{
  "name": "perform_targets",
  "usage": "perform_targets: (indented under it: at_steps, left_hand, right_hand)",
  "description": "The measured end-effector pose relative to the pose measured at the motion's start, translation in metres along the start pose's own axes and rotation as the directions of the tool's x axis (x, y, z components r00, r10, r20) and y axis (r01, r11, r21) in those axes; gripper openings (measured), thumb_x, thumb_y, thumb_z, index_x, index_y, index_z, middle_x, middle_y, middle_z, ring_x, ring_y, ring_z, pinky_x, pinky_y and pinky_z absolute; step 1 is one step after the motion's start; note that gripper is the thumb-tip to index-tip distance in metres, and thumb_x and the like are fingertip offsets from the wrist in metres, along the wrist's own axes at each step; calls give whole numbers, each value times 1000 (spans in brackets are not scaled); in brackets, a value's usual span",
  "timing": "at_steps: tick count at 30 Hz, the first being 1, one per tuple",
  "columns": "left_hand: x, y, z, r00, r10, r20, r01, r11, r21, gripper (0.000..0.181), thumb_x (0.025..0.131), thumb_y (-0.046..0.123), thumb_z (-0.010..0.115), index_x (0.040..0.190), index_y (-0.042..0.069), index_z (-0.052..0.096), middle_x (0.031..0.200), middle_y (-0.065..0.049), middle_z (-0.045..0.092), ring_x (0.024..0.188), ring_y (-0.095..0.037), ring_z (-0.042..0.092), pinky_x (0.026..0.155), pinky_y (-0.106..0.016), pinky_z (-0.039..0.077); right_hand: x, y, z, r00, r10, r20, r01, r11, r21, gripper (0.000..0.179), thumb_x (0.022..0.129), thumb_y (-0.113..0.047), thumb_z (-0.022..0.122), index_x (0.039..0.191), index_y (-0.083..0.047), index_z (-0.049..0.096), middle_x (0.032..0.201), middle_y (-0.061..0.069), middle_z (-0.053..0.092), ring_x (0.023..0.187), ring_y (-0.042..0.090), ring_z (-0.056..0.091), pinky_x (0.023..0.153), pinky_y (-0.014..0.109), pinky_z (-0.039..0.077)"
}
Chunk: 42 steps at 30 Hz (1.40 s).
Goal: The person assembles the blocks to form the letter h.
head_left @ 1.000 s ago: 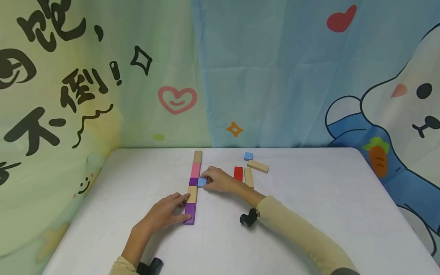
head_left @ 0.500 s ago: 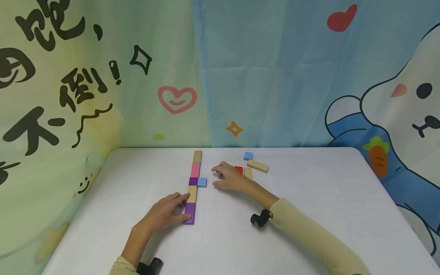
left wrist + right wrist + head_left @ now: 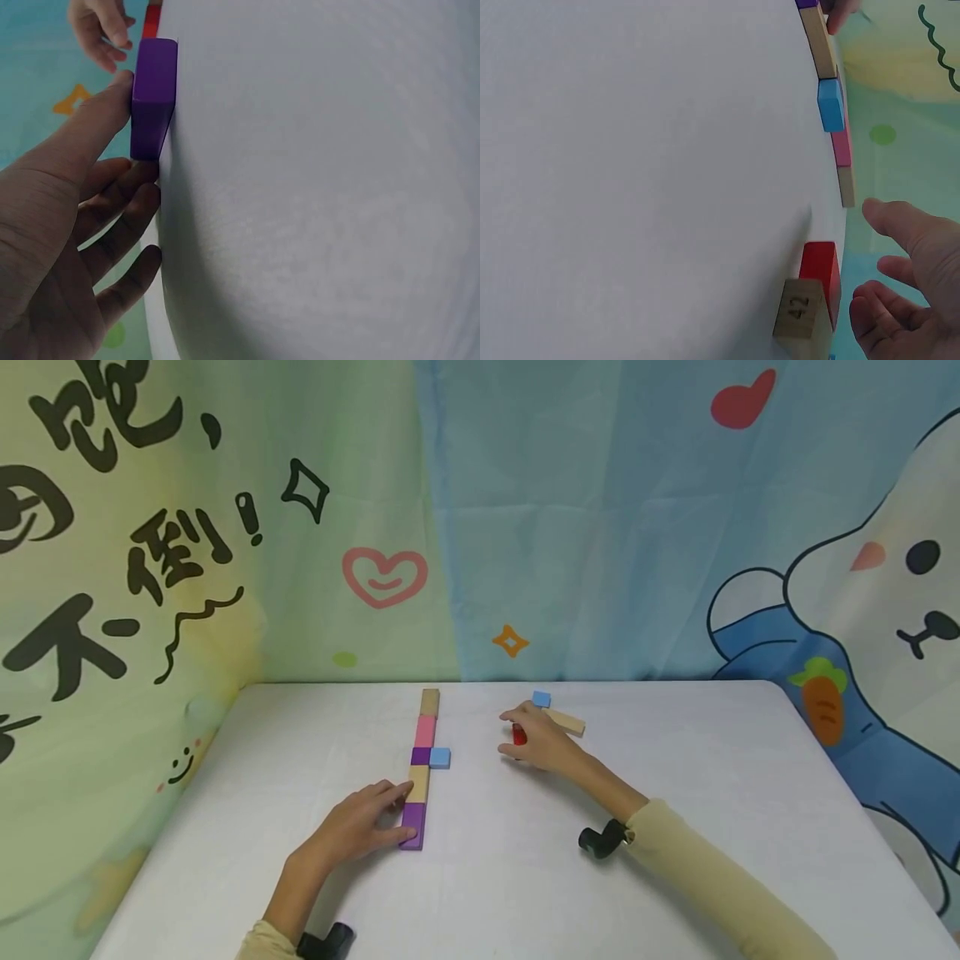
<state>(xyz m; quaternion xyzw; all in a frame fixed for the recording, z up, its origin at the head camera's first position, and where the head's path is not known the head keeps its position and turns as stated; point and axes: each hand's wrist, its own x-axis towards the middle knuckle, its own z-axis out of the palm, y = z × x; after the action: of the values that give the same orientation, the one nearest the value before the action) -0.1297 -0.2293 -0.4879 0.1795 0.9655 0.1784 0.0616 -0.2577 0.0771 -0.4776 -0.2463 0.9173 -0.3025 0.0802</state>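
Note:
Wooden blocks lie end to end in a line: a purple block [image 3: 414, 821], a tan block [image 3: 419, 787], a small purple block [image 3: 421, 756], a pink block [image 3: 425, 731] and a far tan block [image 3: 430, 702]. A light-blue block [image 3: 440, 758] sits against the line's right side. My left hand [image 3: 358, 825] rests at the near end, thumb on the purple block and index fingertip at the tan one. Over a red block [image 3: 519, 735] hovers my right hand [image 3: 551, 742], fingers apart and gripping nothing. A tan block marked 42 [image 3: 799, 309] stands beside the red one in the right wrist view.
Behind the right hand lie a small blue block [image 3: 542, 699] and a slanted tan block [image 3: 566, 722]. Everything stands on a white table [image 3: 480, 877], with a printed curtain [image 3: 585, 568] along its back edge. Black cameras [image 3: 602, 841] hang from the wrists.
My right hand has let go of the light-blue block and moved right and back, over to the red block. The left hand has stayed put.

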Motion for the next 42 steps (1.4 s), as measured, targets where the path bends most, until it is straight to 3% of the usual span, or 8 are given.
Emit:
perform_targets:
  at_steps: [7, 20, 29, 35, 42]
  left_hand:
    - [0, 1, 0, 1000, -29, 12, 29, 1000, -5, 71, 81, 50, 73, 139, 14, 53, 105, 7, 61, 96, -11, 56, 90, -40, 52]
    - [0, 0, 0, 1000, -27, 8, 27, 1000, -10, 71, 81, 50, 72, 139, 14, 53, 106, 6, 61, 96, -11, 56, 89, -40, 51]
    - [1, 1, 1, 999, -48, 23, 49, 998, -39, 73, 81, 51, 72, 141, 15, 51, 107, 5, 61, 99, -12, 56, 91, -42, 51]
    - [1, 1, 1, 999, -45, 24, 46, 998, -34, 73, 81, 51, 72, 141, 15, 51, 107, 5, 61, 99, -12, 56, 91, -42, 51]
    - [2, -1, 2, 999, -39, 20, 39, 999, -23, 73, 80, 51, 73, 140, 15, 52, 106, 6, 61, 98, -11, 56, 91, -41, 51]
  right_hand:
    - [-1, 12, -4, 999, 32, 29, -31, 999, -16, 59, 85, -30, 74, 136, -7, 54, 127, 15, 51, 112, 27, 50, 87, 38, 55]
    - [-2, 22, -10, 996, 2, 90, 5, 996, -84, 68, 82, -35, 77, 137, -4, 50, 130, 19, 49, 114, 30, 47, 93, 43, 48]
    - [0, 22, -15, 987, 56, 151, -34, 990, -139, 72, 82, -38, 76, 140, -5, 48, 139, 19, 47, 123, 33, 44, 94, 47, 51]
    - [1, 23, -14, 984, 98, 149, -69, 980, -187, 73, 81, -43, 76, 139, -8, 50, 139, 15, 48, 124, 30, 43, 93, 46, 52]
    - [1, 22, -14, 985, 115, 131, -76, 960, -269, 72, 78, -50, 76, 136, -13, 54, 134, 13, 52, 123, 31, 42, 88, 53, 52]
